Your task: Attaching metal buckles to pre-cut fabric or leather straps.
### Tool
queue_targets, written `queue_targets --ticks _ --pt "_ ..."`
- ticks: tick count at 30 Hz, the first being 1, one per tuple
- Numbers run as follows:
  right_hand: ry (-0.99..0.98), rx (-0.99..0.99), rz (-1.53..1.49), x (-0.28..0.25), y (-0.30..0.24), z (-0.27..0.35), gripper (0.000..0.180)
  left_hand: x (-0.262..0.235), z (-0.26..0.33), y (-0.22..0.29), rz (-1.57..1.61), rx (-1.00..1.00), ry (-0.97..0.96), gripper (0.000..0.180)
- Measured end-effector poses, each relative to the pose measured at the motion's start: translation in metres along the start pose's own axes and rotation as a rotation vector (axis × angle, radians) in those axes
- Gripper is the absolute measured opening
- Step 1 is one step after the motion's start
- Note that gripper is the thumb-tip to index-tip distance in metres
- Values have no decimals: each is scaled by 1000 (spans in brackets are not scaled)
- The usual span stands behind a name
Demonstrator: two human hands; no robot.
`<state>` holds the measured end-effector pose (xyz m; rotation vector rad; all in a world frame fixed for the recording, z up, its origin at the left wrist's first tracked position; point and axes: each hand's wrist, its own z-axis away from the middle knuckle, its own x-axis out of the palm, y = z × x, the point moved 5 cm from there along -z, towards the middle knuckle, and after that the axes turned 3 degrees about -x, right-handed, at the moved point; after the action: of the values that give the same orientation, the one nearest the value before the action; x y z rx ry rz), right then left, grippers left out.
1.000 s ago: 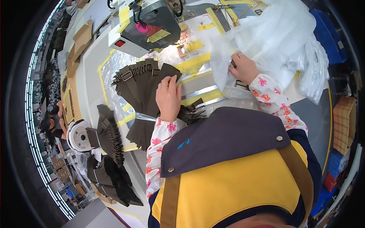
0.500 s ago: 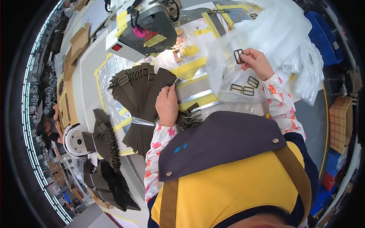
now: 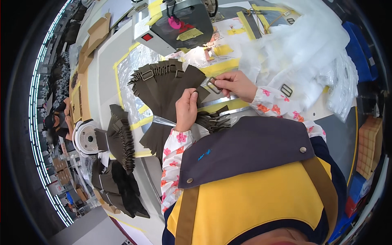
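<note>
My right hand [image 3: 239, 86] pinches a dark metal slide buckle [image 3: 212, 86] by one side, over the yellow-taped work surface. Just left of it, my left hand [image 3: 186, 110] is closed on a dark olive webbing strap [image 3: 203, 94], whose end points toward the buckle. Whether the strap passes through the buckle cannot be made out. Beneath and beyond my left hand lies a fanned bundle of olive straps [image 3: 163, 92], gathered by a clear band [image 3: 164, 121]. Metal buckles [image 3: 147, 73] sit along its far end. Another slide buckle [image 3: 286, 90] lies on white plastic sheeting [image 3: 300, 49], right of my right hand.
A grey-and-white machine [image 3: 173, 30] stands at the far side. More strap bundles [image 3: 120, 139] hang near a white fan [image 3: 85, 138] on the left. Blue bins [image 3: 359, 51] stand at the right, and cardboard boxes [image 3: 96, 34] at the far left. Another person [image 3: 61, 118] works at left.
My right hand has carried the buckle leftward from the plastic sheeting to beside my left hand. The strap end now sticks out right of my left hand. The whole view has shifted slightly.
</note>
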<state>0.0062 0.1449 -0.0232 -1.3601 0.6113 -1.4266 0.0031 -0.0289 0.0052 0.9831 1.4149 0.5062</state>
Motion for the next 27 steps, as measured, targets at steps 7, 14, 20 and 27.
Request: queue_targets --ticks 7,14,20,27 --pt "-89 97 -108 41 53 -16 11 1 12 -3 81 11 48 16" --pt "-21 76 180 33 35 -23 11 -13 10 11 -149 315 82 17" --pt "-147 -206 579 45 49 -37 12 -21 24 20 -67 195 14 11" --pt "-211 183 166 50 87 -41 10 -32 26 -16 -110 -80 -121 10"
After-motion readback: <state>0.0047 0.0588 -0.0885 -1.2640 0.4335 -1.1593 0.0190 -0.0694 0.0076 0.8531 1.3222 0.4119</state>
